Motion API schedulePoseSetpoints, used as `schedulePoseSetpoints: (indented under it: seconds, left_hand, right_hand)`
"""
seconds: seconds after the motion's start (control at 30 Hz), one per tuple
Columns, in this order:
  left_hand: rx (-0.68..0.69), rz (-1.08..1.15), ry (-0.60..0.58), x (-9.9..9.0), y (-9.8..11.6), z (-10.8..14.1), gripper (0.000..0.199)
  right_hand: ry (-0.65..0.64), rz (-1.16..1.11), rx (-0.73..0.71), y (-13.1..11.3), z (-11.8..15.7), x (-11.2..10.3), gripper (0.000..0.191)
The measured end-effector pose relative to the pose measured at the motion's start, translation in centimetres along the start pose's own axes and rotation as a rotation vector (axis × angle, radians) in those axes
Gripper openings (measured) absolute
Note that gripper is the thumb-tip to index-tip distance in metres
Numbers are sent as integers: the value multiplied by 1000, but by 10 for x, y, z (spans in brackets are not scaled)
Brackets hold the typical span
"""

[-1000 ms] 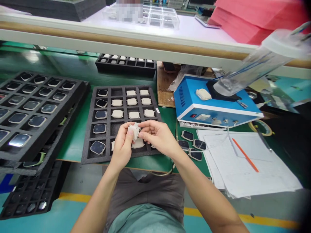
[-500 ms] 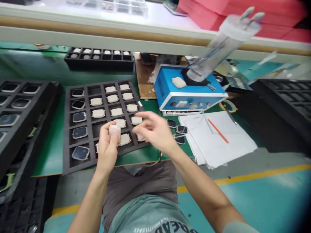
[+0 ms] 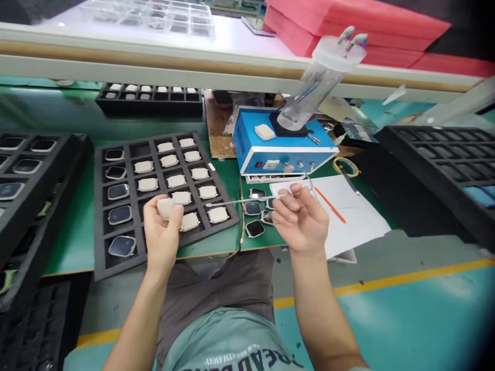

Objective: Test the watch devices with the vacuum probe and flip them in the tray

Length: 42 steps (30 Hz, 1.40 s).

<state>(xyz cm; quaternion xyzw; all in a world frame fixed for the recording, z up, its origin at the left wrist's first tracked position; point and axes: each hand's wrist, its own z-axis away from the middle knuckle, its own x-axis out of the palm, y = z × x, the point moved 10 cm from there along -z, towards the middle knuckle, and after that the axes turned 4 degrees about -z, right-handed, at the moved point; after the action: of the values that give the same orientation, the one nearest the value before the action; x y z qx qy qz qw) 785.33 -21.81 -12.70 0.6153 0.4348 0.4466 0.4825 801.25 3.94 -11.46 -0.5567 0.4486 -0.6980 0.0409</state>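
My left hand [image 3: 159, 234] is closed around a cream-white watch case [image 3: 165, 208], held up over the near part of a black foam tray [image 3: 101, 226]. In my right hand [image 3: 303, 221] is a thin whitish wire [image 3: 247, 200], pinched between the fingers. Its small pale tip points left, over the tray's right side and apart from the held case. Cream watch cases [image 3: 177, 181] fill several tray compartments, and dark-screened watches [image 3: 118, 191] lie in the left column. Near my right fingers, several dark-screened watches [image 3: 253, 208] rest on the green table.
Behind stands a blue box [image 3: 286, 154] with knobs, bearing a clear tube [image 3: 309, 87] and a cream case [image 3: 265, 132]. An orange stick [image 3: 330, 204] lies on white papers [image 3: 359, 216]. More foam trays [image 3: 65, 180] stand left and right. A shelf edge [image 3: 193, 64] crosses above.
My right hand has moved right, from over the tray to beside the papers, and the wire now stretches left from its fingers. My left hand still holds the watch case, slightly further left.
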Motion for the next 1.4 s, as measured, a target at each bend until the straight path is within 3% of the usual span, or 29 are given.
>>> schedulePoseSetpoints:
  seconds: [0.13,0.27,0.4,0.7,0.83,1.4]
  left_hand:
    - [-17,133,25,2,5,-2,37]
    - [-14,51,-7,8,6,1,47]
    - [-63,12,-42,11,-5,5,59]
    - [-59,-121,-175,24,-9,11,42]
    - [-33,-163,-208,29,-6,14,38]
    - [-23,-214,-232,33,-5,16,37]
  right_hand:
    - [-160,170,-11,39,-5,55,22]
    - [-178,359,-159,69,-11,75,16]
    - [-91,395,-272,79,-10,67,21]
    - [11,523,-401,79,0,49,15]
    - [-29,553,-470,75,3,52,5]
    - [-65,591,-414,79,0,53,9]
